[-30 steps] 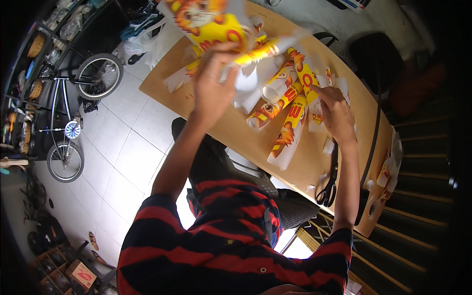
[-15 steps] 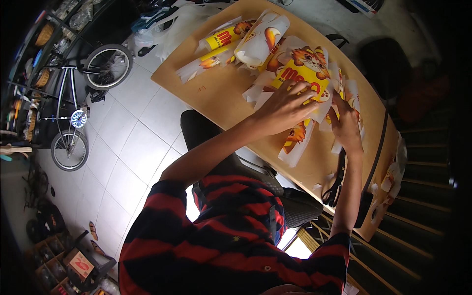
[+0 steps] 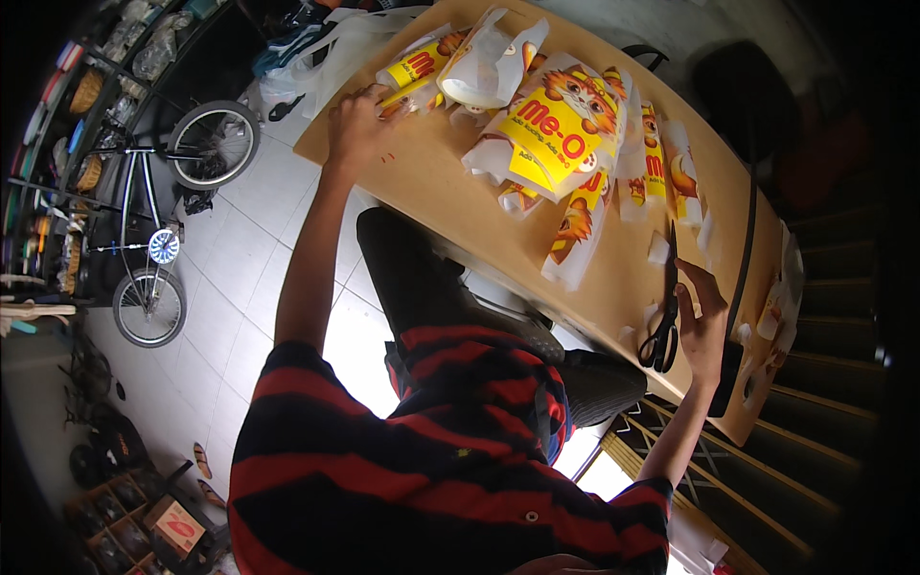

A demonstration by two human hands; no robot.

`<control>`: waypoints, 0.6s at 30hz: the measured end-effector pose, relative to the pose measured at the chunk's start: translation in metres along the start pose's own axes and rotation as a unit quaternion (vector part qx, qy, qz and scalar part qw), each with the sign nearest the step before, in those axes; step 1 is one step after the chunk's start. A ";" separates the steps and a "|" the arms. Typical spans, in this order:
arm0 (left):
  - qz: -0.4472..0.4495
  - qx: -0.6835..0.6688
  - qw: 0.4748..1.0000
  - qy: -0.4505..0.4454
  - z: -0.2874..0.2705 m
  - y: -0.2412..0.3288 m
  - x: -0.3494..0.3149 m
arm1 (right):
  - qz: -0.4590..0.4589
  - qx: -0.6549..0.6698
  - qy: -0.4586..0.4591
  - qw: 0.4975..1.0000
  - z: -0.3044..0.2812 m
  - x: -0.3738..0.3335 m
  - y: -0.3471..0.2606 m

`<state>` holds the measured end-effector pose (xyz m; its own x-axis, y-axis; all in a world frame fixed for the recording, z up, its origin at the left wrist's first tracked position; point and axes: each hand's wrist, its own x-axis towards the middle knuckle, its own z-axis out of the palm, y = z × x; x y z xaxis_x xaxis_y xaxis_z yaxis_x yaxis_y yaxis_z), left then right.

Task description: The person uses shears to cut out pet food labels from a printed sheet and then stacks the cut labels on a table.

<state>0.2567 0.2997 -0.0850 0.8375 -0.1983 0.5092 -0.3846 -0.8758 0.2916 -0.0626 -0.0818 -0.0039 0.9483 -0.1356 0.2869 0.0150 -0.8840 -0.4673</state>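
Note:
My left hand (image 3: pixel 356 126) is at the table's far left. Its fingers bend over the near end of a yellow and white printed plastic strip (image 3: pixel 418 97), hiding that end. Near the right front edge, the bent fingers of my right hand (image 3: pixel 702 311) are closed at the middle of black-handled scissors (image 3: pixel 659 347), whose blades point away from me. Between my hands lies a stack of cut sheets (image 3: pixel 563 129) printed with an orange cat on yellow. A curled translucent sheet (image 3: pixel 484 72) stands behind it to the left.
Other printed strips (image 3: pixel 577 230) lie around the stack, and small white scraps (image 3: pixel 659 247) lie by the scissors. A black cable (image 3: pixel 747 254) crosses the table (image 3: pixel 460 216) on the right. A bicycle (image 3: pixel 149 225) stands on the tiled floor to the left, beside loaded shelves.
My left hand has left the stack and moved left to the strip. My right hand has come down from the sheets to the scissors. The view has shifted slightly.

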 end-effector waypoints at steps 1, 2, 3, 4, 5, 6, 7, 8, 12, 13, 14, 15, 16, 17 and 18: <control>-0.016 -0.023 0.999 -0.046 -0.001 0.002 0.003 | 0.003 -0.005 0.007 1.000 -0.004 -0.007 0.000; -0.037 -0.044 0.993 -0.101 0.001 -0.001 -0.002 | 0.009 -0.007 0.005 1.000 -0.005 -0.014 -0.001; -0.026 -0.071 0.995 -0.064 0.006 -0.010 0.001 | 0.017 -0.009 0.004 1.000 -0.007 -0.019 -0.003; -0.017 -0.099 0.994 -0.032 0.012 -0.018 0.002 | 0.018 -0.008 0.006 1.000 -0.007 -0.021 -0.006; -0.032 -0.099 0.994 -0.035 0.013 -0.013 0.004 | 0.020 -0.005 0.013 1.000 -0.009 -0.025 -0.007; -0.014 -0.105 0.994 -0.032 0.015 -0.008 0.001 | 0.024 -0.002 0.021 1.000 -0.010 -0.031 -0.008; -0.003 -0.105 0.994 -0.019 0.018 -0.012 -0.001 | 0.030 0.004 0.022 0.999 -0.011 -0.036 -0.009; -0.011 -0.116 0.993 -0.020 0.024 -0.005 -0.002 | 0.044 0.002 0.028 0.999 -0.016 -0.044 -0.009; 0.037 -0.129 0.989 0.063 0.035 -0.006 -0.003 | 0.047 0.012 0.036 0.998 -0.028 -0.064 0.006; 0.025 -0.113 0.992 0.055 0.027 0.017 -0.006 | 0.068 0.017 0.046 0.996 -0.031 -0.069 0.007; 0.040 -0.080 0.994 0.058 0.013 0.031 -0.009 | 0.074 0.020 0.054 0.996 -0.033 -0.073 0.011; 0.057 -0.091 0.992 0.062 0.005 0.044 -0.010 | 0.077 0.023 0.063 0.995 -0.035 -0.076 0.014; 0.073 -0.097 0.990 0.066 0.001 0.054 -0.010 | 0.078 0.030 0.071 0.994 -0.034 -0.078 0.018; 0.090 -0.098 0.989 0.056 -0.001 0.064 -0.011 | 0.083 0.027 0.082 0.993 -0.030 -0.081 0.024; 0.106 -0.098 0.988 0.047 -0.002 0.074 -0.012 | 0.087 0.036 0.085 0.992 -0.027 -0.083 0.028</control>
<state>0.2172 0.2379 -0.0684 0.6940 -0.3179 0.6460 -0.6228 -0.7152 0.3172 -0.1498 -0.1075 -0.0181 0.8712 -0.3627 0.3308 -0.1165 -0.8075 -0.5783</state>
